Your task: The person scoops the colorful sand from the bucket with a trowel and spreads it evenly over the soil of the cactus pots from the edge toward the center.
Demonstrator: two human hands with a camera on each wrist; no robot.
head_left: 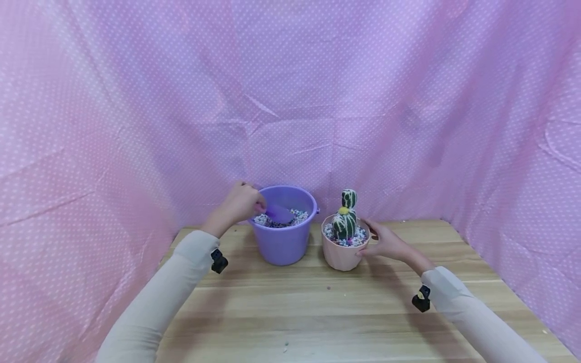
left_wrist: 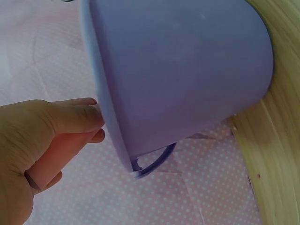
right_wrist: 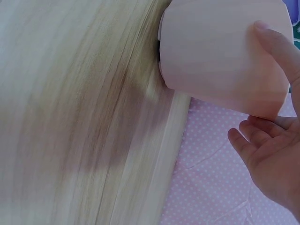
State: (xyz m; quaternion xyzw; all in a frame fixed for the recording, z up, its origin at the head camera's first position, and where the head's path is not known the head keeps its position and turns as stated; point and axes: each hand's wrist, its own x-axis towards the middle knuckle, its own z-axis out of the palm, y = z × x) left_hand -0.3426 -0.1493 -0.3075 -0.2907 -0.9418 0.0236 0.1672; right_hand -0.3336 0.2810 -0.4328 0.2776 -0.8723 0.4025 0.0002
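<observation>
My left hand (head_left: 240,202) grips a small purple shovel (head_left: 280,215) at the left rim of a purple bucket (head_left: 283,244). The shovel's blade is down inside the bucket, over small pale and coloured pebbles (head_left: 299,217). In the left wrist view the bucket wall hides the blade, and the fingertips (left_wrist: 93,117) are right at the rim. My right hand (head_left: 386,242) holds a peach flowerpot (head_left: 342,258) from its right side, thumb (right_wrist: 276,44) on the near wall and fingers round behind. In the pot a green-and-white cactus (head_left: 345,224) with a yellow flower stands upright among pebbles.
Both containers stand side by side towards the back of a wooden table (head_left: 281,307). A few stray pebbles (head_left: 329,288) lie on the tabletop. Pink dotted cloth (head_left: 290,101) hangs close behind and along both sides. The bucket has a purple handle (left_wrist: 159,161).
</observation>
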